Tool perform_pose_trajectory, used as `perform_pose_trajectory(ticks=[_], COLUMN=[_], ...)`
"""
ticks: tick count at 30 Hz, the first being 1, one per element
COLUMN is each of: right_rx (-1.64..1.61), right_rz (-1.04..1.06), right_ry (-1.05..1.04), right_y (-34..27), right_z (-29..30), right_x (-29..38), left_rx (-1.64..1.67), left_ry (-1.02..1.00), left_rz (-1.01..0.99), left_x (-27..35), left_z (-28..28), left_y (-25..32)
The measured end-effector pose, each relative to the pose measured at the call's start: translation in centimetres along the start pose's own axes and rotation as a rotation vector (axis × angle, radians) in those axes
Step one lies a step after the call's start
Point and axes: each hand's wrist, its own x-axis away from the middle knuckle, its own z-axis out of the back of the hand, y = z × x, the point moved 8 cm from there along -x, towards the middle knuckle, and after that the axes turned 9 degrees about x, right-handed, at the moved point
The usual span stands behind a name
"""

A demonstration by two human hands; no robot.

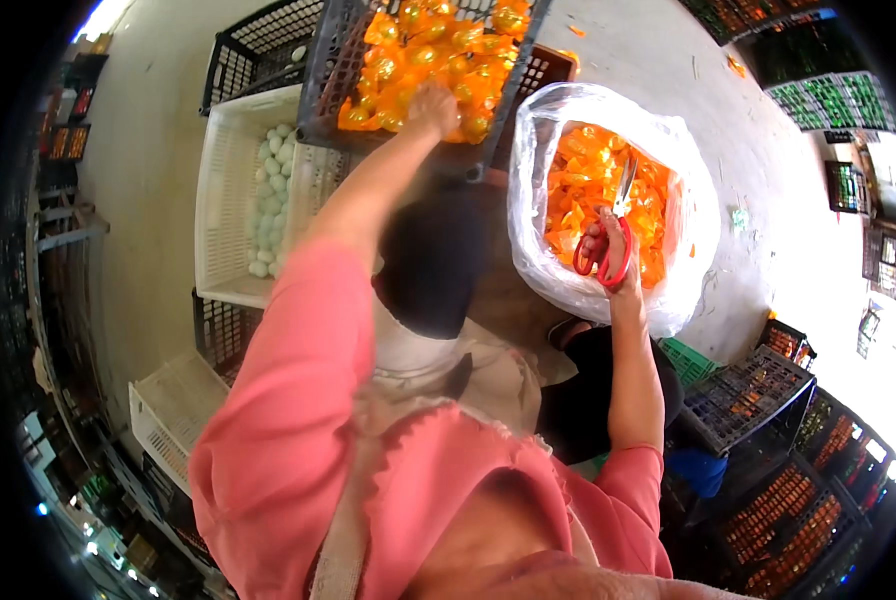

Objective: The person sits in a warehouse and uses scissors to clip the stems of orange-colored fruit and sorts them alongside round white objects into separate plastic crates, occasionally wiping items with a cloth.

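My right hand (608, 238) grips a pair of scissors (627, 184) by its red handles, blades pointing away from me. It hovers over a clear plastic bag (527, 247) whose mouth is spread wide around a heap of crumpled orange film wrappers (568, 169). My left hand (434, 110) reaches into a dark plastic crate (335, 82), down on round pieces wrapped in orange film (423, 55). Its fingers are bent and blurred, so whether they hold a piece cannot be seen.
Left of the dark crate, a white plastic crate (227, 202) holds many pale green eggs (274, 187). Behind it stands a black crate (268, 37). An off-white crate (182, 397) lies at lower left. More crates, one black (752, 390), stand at right on the concrete floor (748, 277).
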Motion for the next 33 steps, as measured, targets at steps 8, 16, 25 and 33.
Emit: perform_pose_trajectory(ticks=[8,16,25,33], right_rx=[0.084,0.360,0.583,0.620], right_rz=[0.104,0.326,0.495,0.522], right_ry=[-0.041,-0.270,0.095,0.149], right_y=[-3.0,-4.9,-7.6,-7.3], right_z=[-0.3,-4.2,1.3,3.7], right_x=[3.7,7.1,7.9,7.4], left_rx=[1.556,1.934,2.069,2.118], left_ry=[-0.038,-0.304,-0.553,-0.762], left_rz=[0.253,-0.338,-0.230,-0.268], left_x=[1.9,8.8,11.4,11.6], left_z=[1.4,10.5,9.3,8.6], left_y=[-2.0,13.1,22.0,23.7])
